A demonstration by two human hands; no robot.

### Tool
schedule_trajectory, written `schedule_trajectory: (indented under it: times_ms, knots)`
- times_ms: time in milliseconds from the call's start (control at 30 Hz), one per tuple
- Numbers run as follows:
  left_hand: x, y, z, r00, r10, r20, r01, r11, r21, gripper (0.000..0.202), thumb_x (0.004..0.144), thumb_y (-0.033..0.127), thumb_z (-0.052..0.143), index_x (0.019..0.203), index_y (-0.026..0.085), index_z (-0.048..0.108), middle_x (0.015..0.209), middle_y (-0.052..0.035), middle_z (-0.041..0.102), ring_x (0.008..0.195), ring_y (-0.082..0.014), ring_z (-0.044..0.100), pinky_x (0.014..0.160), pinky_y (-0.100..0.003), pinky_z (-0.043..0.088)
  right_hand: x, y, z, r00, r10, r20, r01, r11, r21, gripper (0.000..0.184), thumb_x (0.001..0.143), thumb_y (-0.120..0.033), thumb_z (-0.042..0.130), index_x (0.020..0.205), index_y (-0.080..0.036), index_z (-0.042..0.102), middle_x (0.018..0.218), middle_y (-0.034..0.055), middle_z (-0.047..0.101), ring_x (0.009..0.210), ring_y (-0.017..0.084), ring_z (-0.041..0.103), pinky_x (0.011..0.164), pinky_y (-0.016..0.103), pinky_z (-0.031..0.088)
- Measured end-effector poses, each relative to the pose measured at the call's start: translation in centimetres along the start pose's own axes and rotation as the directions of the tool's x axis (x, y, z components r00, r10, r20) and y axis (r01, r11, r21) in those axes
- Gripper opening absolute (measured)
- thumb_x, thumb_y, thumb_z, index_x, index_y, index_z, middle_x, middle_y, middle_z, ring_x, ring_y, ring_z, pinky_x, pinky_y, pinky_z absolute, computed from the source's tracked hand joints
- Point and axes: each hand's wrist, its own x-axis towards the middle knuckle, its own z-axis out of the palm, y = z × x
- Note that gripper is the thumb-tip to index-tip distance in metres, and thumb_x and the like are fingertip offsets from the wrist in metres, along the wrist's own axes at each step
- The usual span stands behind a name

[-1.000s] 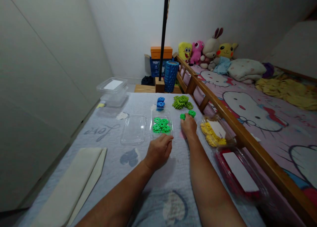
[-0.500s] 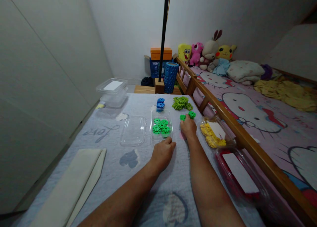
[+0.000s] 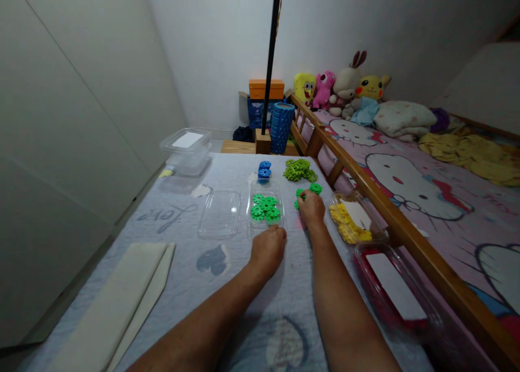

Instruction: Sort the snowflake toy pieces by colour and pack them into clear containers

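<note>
My left hand [image 3: 268,248] is closed just in front of the near rim of a clear plastic container [image 3: 248,198]; whatever its fingers hold, if anything, is hidden. Several green snowflake discs [image 3: 265,207] lie inside that container. To the right, my right hand [image 3: 312,208] is closed with its fingertips on a green snowflake disc [image 3: 299,192] from a small loose group on the cloth. Another green disc [image 3: 316,188] sits just beyond its knuckles. Behind stand a blue stack of discs [image 3: 264,171] and a lime-green pile [image 3: 299,170].
A clear lid [image 3: 220,215] lies left of the container. Stacked clear boxes [image 3: 187,150] stand at the back left. A box of yellow discs [image 3: 351,220] and a red-filled box [image 3: 394,288] line the right edge by the wooden bed rail [image 3: 365,169]. A folded white sheet [image 3: 117,301] lies front left.
My right hand has shifted slightly among the loose green discs, and more of one disc shows left of its fingers. My left hand has curled in a little. The view has moved slightly.
</note>
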Motion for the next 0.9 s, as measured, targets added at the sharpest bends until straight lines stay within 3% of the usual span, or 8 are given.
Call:
schedule_trajectory:
  times_ms: [233, 433, 667, 767, 900]
  knots:
    - [-0.3, 0.0, 0.2, 0.997, 0.062, 0.038, -0.067, 0.989, 0.134, 0.027, 0.099, 0.013, 0.038, 0.107, 0.017, 0.064, 0.107, -0.0128, 0.068, 0.092, -0.025, 0.068, 0.072, -0.032, 0.046, -0.1, 1.0, -0.2, 0.998, -0.054, 0.032, 0.054, 0.999, 0.01, 0.026, 0.085, -0.032, 0.066, 0.107, -0.017, 0.068, 0.106, 0.0105, 0.069, 0.098, 0.023, 0.063, 0.079, 0.028, 0.043]
    - [-0.8, -0.6, 0.2, 0.996, 0.09, -0.012, -0.089, 0.992, 0.093, 0.023, 0.1, 0.014, 0.037, 0.104, 0.019, 0.06, 0.106, -0.0108, 0.066, 0.093, -0.0237, 0.064, 0.074, -0.033, 0.045, 0.0, 1.5, -0.1, 0.992, -0.113, 0.055, 0.109, 0.991, 0.072, 0.026, 0.08, -0.027, 0.067, 0.104, -0.017, 0.063, 0.101, 0.0073, 0.065, 0.095, 0.02, 0.058, 0.08, 0.027, 0.041]
    - [-1.0, -1.4, 0.1, 0.995, 0.075, -0.065, -0.079, 0.995, -0.059, 0.021, 0.101, 0.016, 0.036, 0.101, 0.018, 0.057, 0.104, -0.0098, 0.064, 0.092, -0.0218, 0.062, 0.078, -0.031, 0.044, 0.6, 1.9, -0.3, 0.985, -0.152, 0.08, 0.125, 0.953, 0.275, 0.012, 0.069, -0.022, 0.069, 0.07, -0.02, 0.057, 0.069, -0.0014, 0.057, 0.073, 0.016, 0.053, 0.068, 0.026, 0.036]
    - [-0.9, -1.5, 0.0, 0.997, 0.063, -0.052, -0.068, 0.992, -0.103, 0.022, 0.101, 0.018, 0.037, 0.101, 0.018, 0.059, 0.1, -0.0079, 0.065, 0.09, -0.021, 0.062, 0.078, -0.03, 0.044, 0.9, 2.0, -1.1, 0.987, -0.149, 0.068, 0.095, 0.861, 0.499, 0.016, 0.067, -0.024, 0.068, 0.063, -0.021, 0.053, 0.059, -0.0044, 0.051, 0.06, 0.014, 0.048, 0.059, 0.026, 0.033]
    - [-0.8, -1.4, 0.0, 0.996, 0.086, -0.027, -0.089, 0.991, -0.105, 0.025, 0.101, 0.019, 0.04, 0.109, 0.02, 0.064, 0.104, -0.0069, 0.068, 0.096, -0.021, 0.064, 0.082, -0.03, 0.044, 0.6, 0.6, -2.7, 0.989, -0.149, 0.003, 0.09, 0.614, 0.784, 0.023, 0.067, -0.038, 0.073, 0.068, -0.02, 0.058, 0.062, -0.0042, 0.055, 0.058, 0.012, 0.049, 0.056, 0.025, 0.036]
